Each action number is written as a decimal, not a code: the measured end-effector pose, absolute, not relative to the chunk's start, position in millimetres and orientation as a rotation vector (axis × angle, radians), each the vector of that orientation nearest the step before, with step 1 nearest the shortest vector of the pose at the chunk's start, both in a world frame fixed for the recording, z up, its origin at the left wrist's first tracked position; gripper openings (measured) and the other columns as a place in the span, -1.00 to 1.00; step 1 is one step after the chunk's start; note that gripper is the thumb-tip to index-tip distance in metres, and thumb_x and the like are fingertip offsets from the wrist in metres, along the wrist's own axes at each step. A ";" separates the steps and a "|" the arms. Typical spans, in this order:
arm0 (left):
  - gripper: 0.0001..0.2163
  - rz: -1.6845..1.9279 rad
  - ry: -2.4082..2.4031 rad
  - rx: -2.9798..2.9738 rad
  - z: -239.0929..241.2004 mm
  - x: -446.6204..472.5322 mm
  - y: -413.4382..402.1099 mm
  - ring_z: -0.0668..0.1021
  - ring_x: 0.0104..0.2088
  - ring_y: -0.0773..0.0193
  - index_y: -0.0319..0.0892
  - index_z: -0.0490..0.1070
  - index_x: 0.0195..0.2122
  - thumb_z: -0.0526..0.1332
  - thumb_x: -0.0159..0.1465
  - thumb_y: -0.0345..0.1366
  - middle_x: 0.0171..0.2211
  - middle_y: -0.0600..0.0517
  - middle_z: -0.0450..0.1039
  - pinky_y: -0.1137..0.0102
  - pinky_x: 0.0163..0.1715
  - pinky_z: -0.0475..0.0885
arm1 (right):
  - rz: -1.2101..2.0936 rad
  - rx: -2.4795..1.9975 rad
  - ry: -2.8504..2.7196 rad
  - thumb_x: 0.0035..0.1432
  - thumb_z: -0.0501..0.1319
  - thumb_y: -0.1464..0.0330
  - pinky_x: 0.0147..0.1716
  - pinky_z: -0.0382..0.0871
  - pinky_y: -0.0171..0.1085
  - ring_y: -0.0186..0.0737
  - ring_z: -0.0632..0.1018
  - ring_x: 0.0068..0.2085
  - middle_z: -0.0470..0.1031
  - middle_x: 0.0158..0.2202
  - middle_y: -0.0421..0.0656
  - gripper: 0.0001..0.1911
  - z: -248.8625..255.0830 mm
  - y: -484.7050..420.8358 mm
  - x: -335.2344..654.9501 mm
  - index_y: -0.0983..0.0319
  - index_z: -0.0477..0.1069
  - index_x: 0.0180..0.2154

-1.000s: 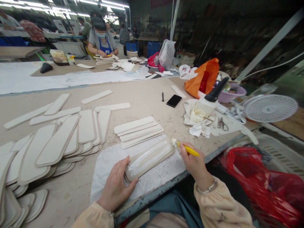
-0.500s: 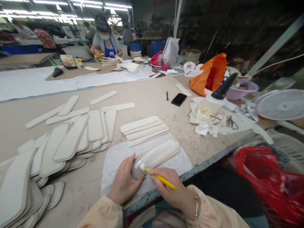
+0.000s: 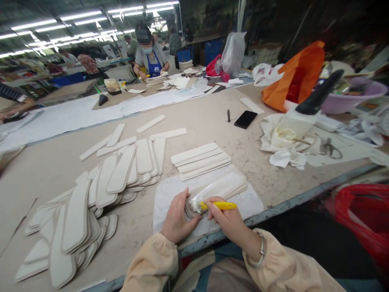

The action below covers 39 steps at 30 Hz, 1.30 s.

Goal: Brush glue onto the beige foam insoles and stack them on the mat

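Tan worktable [image 3: 206,121] — pale strips [image 3: 121,172], black phone [image 3: 245,119], white sheet [image 3: 165,194] on top.

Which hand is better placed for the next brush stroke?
Probably the right hand: it holds the yellow brush, with the bristles at the glossy piece. The left hand is at that piece's left end.

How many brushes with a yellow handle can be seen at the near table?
1: the yellow-handled brush in the right hand, its whitish tip over the glossy pale strip, close to the left hand. Others may be hidden.
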<state>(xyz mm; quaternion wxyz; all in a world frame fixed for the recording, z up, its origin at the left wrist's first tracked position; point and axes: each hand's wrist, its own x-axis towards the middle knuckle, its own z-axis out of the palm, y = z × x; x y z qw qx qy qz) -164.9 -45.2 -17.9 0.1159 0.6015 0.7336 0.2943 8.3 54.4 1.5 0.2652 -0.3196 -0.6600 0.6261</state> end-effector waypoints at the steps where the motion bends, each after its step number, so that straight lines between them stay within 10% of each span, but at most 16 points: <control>1: -0.16 0.859 2.152 1.759 -18.1 -165.0 -45.5 0.37 0.09 0.03 -0.17 -0.08 0.29 0.34 0.05 -0.20 0.07 -0.16 0.30 0.08 0.12 0.30 | 1.654 -0.870 -1.804 0.27 0.09 0.16 -0.47 0.31 -0.35 -0.34 0.41 -0.54 0.41 -0.57 -0.23 -0.69 1.1 55.8 7.9 0.24 0.44 -0.33; 13: -0.14 0.819 2.126 1.735 -14.7 -177.7 -50.1 0.34 0.16 -0.05 -0.18 0.05 0.29 0.39 -0.02 -0.16 0.14 -0.21 0.26 0.03 0.16 0.27 | 1.473 -1.017 -1.241 0.20 0.16 0.10 -0.65 0.12 -0.38 -0.41 0.26 -0.62 0.33 -0.60 -0.26 -0.65 18.8 119.4 60.8 0.27 0.42 -0.24; 20: -0.63 0.751 2.345 1.639 21.8 -238.2 -5.9 0.50 0.02 0.12 -0.14 0.47 -0.06 0.14 0.22 -0.05 -0.01 -0.10 0.47 0.20 0.06 0.40 | 1.438 -0.932 -1.041 0.19 0.19 0.13 -0.65 0.12 -0.41 -0.45 0.25 -0.61 0.33 -0.59 -0.27 -0.69 22.7 132.9 77.9 0.26 0.42 -0.25; 39: -0.79 0.031 2.288 1.647 34.1 -316.1 133.4 0.56 -0.14 0.18 -0.17 0.53 -0.25 0.24 0.15 -0.20 -0.19 -0.01 0.55 0.28 -0.06 0.42 | 1.360 -0.968 -1.043 0.20 0.15 0.10 -0.63 0.13 -0.34 -0.37 0.27 -0.60 0.33 -0.58 -0.25 -0.67 21.3 147.9 90.6 0.24 0.40 -0.22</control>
